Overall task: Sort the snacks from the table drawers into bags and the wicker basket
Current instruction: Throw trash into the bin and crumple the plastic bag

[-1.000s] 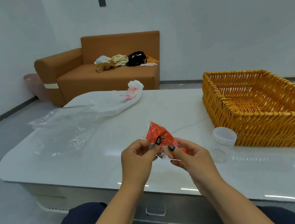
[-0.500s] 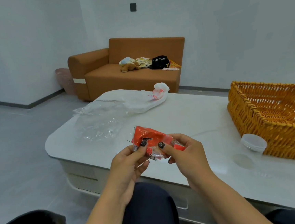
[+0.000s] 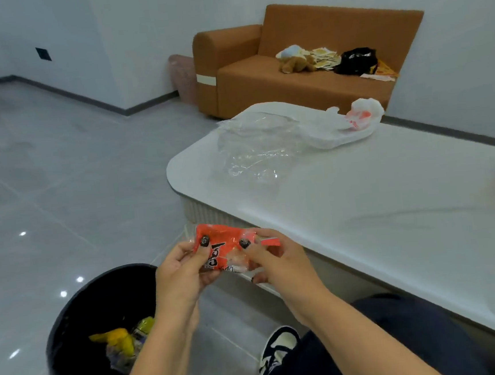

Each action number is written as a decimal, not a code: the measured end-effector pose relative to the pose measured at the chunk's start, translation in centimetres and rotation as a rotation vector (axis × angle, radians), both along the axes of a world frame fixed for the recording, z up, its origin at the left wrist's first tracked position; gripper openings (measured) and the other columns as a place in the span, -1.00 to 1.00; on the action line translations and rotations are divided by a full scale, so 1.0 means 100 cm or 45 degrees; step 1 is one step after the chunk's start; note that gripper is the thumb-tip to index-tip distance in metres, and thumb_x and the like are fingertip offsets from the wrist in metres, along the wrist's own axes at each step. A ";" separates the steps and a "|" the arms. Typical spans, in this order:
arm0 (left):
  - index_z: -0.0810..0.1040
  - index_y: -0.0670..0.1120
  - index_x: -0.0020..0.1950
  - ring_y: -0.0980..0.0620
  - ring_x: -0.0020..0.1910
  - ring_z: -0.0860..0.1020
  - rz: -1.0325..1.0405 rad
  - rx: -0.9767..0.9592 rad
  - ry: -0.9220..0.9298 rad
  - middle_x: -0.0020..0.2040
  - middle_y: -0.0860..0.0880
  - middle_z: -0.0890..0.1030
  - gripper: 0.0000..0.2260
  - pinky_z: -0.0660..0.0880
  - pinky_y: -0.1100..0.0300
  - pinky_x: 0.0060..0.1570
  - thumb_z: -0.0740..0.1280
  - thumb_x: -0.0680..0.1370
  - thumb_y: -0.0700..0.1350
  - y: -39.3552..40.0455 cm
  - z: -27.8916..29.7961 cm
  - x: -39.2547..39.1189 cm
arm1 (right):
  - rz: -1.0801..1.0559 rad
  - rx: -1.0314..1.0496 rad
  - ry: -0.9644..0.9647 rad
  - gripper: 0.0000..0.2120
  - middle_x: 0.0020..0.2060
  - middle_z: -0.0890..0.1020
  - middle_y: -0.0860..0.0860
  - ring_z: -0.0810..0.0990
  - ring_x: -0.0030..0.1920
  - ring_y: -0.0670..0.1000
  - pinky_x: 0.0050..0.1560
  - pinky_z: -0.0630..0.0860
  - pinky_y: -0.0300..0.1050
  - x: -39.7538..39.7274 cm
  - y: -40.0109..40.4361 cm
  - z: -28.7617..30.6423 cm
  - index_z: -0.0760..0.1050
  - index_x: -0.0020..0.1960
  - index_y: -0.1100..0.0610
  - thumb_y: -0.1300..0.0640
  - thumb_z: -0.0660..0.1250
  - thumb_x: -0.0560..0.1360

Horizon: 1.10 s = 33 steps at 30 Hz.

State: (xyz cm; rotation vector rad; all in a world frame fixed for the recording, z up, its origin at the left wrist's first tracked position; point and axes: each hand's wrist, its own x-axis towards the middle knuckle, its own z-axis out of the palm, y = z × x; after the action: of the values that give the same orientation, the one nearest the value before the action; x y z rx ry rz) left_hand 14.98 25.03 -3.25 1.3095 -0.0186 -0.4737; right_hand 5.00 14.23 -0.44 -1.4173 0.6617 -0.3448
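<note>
A black bin (image 3: 103,334) stands on the floor at the left. Above its right rim, the left hand (image 3: 181,270) and the right hand (image 3: 276,262) each pinch the orange snack packet (image 3: 224,249) with a closed grip, just off the surface's (image 3: 361,207) near left corner.

We swing left: our left hand (image 3: 184,270) and right hand (image 3: 276,259) now carry the crinkly orange snack packet (image 3: 224,246) off the table, fingertips above a black round bin (image 3: 103,334).
</note>
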 end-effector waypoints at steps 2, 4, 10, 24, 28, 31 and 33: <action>0.56 -0.16 -0.10 0.11 -0.39 0.63 0.117 0.049 0.009 -0.28 -0.06 0.65 -0.93 0.54 0.30 -0.43 0.33 0.56 -0.29 0.015 -0.019 0.008 | 0.090 0.091 0.029 -0.78 -0.11 0.68 -0.01 0.61 -0.22 -0.10 -0.23 0.51 -0.19 0.011 0.014 -0.022 0.57 0.11 0.03 -0.01 0.38 0.50; 0.56 -0.15 -0.13 0.04 -0.30 0.63 0.177 0.092 0.020 -0.27 -0.07 0.64 -0.90 0.55 0.23 -0.37 0.33 0.55 -0.30 0.030 -0.037 0.012 | 0.117 0.085 0.082 -0.87 -0.22 0.67 -0.04 0.60 -0.24 -0.08 -0.25 0.50 -0.20 0.019 0.027 -0.042 0.58 0.02 0.08 0.06 0.37 0.52; 0.61 -0.27 -0.12 -0.01 -0.29 0.59 0.235 0.282 0.077 -0.33 -0.09 0.63 -0.92 0.53 0.18 -0.31 0.36 0.53 -0.27 0.069 -0.079 0.006 | 0.183 -0.071 0.195 -0.79 -0.52 0.54 -0.09 0.44 -0.50 -0.19 -0.43 0.37 -0.37 0.037 0.050 -0.090 0.56 -0.28 0.13 0.36 0.37 0.47; 0.52 -0.08 -0.26 0.08 -0.29 0.52 0.129 1.367 -0.306 -0.27 -0.03 0.61 -0.84 0.34 0.26 -0.38 0.47 0.43 -0.08 0.114 -0.163 0.113 | 0.249 0.217 0.525 -0.71 0.03 0.60 0.04 0.62 -0.16 0.00 -0.22 0.54 -0.21 0.051 0.050 -0.148 0.43 0.24 0.10 0.26 0.30 0.54; 0.57 -0.08 -0.28 -0.09 -0.16 0.59 -0.244 1.713 -0.340 -0.21 -0.13 0.62 -0.78 0.55 0.08 -0.25 0.45 0.40 0.05 0.095 -0.206 0.125 | 0.238 0.237 0.502 -0.79 0.08 0.61 0.11 0.62 -0.17 -0.01 -0.20 0.53 -0.19 0.049 0.041 -0.149 0.48 0.16 0.09 0.27 0.27 0.55; 0.57 -0.09 0.14 -0.17 0.16 0.51 -0.514 2.042 -0.333 0.14 -0.14 0.57 -0.57 0.52 0.00 0.10 0.41 0.43 0.19 0.084 -0.230 0.122 | 0.224 0.258 0.469 -0.82 0.07 0.62 0.15 0.61 -0.18 -0.01 -0.22 0.51 -0.21 0.046 0.037 -0.148 0.50 0.12 0.09 0.27 0.27 0.55; 0.50 -0.09 0.29 -0.17 0.27 0.43 -0.581 2.084 -0.266 0.27 -0.13 0.51 -0.47 0.43 0.01 0.19 0.37 0.45 0.22 0.078 -0.235 0.118 | 0.205 0.273 0.445 -0.83 0.07 0.62 0.16 0.61 -0.20 -0.02 -0.24 0.49 -0.24 0.044 0.035 -0.148 0.50 0.09 0.09 0.27 0.27 0.54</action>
State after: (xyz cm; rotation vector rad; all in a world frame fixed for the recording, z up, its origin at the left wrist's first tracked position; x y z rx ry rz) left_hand 26.76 32.82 -26.76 2.9968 -0.1249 -0.7684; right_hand 9.40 17.72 -15.21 -1.3241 0.8346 0.1030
